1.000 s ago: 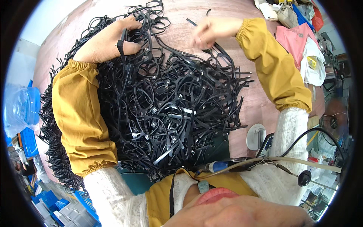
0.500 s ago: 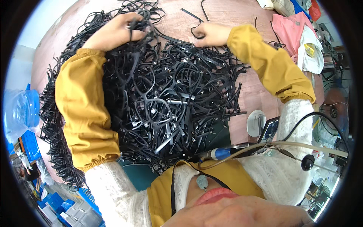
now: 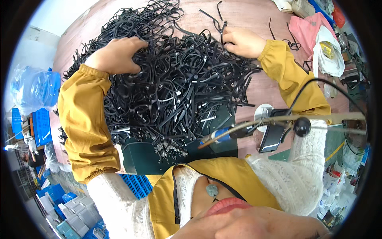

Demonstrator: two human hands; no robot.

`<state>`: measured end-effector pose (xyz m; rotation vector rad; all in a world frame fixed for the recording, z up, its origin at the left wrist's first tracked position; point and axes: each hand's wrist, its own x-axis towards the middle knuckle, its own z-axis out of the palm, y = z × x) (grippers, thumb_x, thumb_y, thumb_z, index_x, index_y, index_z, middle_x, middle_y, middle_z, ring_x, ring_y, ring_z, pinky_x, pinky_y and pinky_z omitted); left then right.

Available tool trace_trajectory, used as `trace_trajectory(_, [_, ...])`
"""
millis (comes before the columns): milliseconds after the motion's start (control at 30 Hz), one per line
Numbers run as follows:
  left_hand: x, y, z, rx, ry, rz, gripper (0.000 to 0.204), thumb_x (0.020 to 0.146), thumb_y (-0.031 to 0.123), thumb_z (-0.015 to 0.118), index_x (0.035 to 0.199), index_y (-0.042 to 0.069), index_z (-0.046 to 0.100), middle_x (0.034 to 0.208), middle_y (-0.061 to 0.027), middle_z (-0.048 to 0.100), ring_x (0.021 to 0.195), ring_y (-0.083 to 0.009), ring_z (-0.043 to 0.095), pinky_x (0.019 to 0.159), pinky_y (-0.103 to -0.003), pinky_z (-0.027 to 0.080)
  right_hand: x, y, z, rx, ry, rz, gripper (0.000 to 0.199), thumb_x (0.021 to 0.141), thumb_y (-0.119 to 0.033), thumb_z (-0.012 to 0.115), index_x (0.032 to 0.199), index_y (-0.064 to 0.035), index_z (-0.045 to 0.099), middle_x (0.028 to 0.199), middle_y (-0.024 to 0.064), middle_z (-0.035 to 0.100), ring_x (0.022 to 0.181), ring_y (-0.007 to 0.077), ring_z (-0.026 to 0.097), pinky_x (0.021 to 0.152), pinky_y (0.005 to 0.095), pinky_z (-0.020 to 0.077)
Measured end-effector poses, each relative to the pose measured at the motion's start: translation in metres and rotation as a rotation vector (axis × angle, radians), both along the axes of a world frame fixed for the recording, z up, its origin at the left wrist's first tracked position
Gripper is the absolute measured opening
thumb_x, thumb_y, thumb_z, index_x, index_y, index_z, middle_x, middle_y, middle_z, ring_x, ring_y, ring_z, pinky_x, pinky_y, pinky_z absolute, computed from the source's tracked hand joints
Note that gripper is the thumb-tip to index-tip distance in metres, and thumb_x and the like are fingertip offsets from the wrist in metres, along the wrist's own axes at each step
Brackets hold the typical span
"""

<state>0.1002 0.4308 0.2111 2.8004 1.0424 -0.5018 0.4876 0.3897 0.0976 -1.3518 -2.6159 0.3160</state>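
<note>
A: Hundreds of thin black plastic eyeglass frames [image 3: 167,83] lie tangled in one big heap on the reddish-brown wooden bench [image 3: 254,16]. At the far left a clear blue-tinted plastic bag [image 3: 34,87] sits off the bench edge.

B: And the left hand [image 3: 115,55]?

A: It rests palm down on the upper left of the heap, fingers curled into the frames; whether it grips any one frame, I cannot tell. Its arm wears a mustard-yellow sleeve cover [image 3: 85,123].

B: The right hand [image 3: 242,42]?

A: At the heap's upper right edge, fingers closed, pinching a single black frame [image 3: 219,22] that sticks up from the pile.

B: Further right?

A: A pink cloth [image 3: 304,34] and a white plastic bag [image 3: 328,55] lie near the bench's right edge, well apart from the heap.
</note>
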Motion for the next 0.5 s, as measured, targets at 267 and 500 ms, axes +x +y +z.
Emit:
trace_trajectory(267, [0.106,-0.024,-0.066,0.072,-0.172,0.147,0.067,0.085,0.035,0.067,0.145,0.008,0.053,0.14,-0.0188,0.061,0.131,-0.0343,0.059,0.109,-0.045,0.048,-0.041,-0.007,0.001,-0.302,-0.044,-0.295,0.063,0.094,-0.051,0.06,0.129,0.0009,0.062,0.131,0.0221,0.057,0.123,0.0375,0.056,0.105,0.0428,0.0452])
trace_trajectory(500, [0.115,-0.011,-0.109,0.173,-0.218,0.176,0.045,0.082,0.023,0.07,0.126,0.011,0.07,0.137,-0.0118,0.057,0.124,-0.0344,0.062,0.102,-0.046,0.052,-0.05,-0.001,-0.015,-0.129,0.047,-0.517,0.052,0.085,-0.04,0.066,0.122,-0.0035,0.071,0.111,0.0258,0.072,0.107,0.0437,0.068,0.097,0.0452,0.0531])
